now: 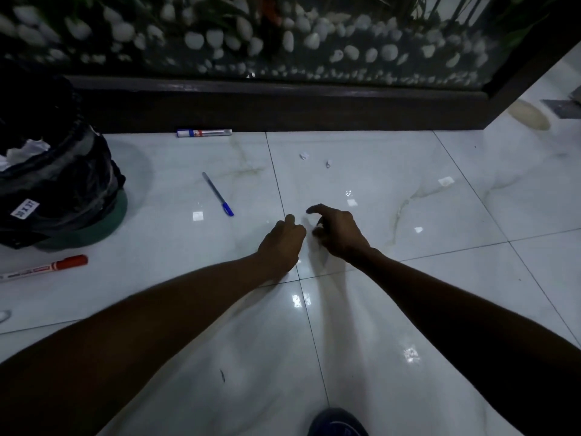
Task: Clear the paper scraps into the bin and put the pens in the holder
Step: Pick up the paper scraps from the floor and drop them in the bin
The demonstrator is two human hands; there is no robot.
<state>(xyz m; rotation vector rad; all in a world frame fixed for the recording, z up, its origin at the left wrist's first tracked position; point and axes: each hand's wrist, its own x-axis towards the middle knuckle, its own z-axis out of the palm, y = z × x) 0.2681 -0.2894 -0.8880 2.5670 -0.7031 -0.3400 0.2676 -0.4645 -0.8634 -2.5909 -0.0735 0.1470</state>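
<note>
Glossy tile floor (408,309): left hand (281,240) curled, contents indiscernible; right hand (338,232) half-open above it. Blue pen (218,194) beyond, stiff, likely slippery; grip mid-barrel. Paper scraps (303,156) farther, featherlight; pinch. Bin (59,190) at left.

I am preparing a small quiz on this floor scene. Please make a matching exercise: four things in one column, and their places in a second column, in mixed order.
Things:
1. blue pen
2. red marker
3. blue-capped marker
4. bin

Places:
A. at the left edge, in front of the bin
B. along the dark wooden base at the back
C. on the left, lined with a black bag, paper inside
D. on the open tile, between the bin and the hands

Pairs: 1-D, 2-A, 3-B, 4-C
</note>
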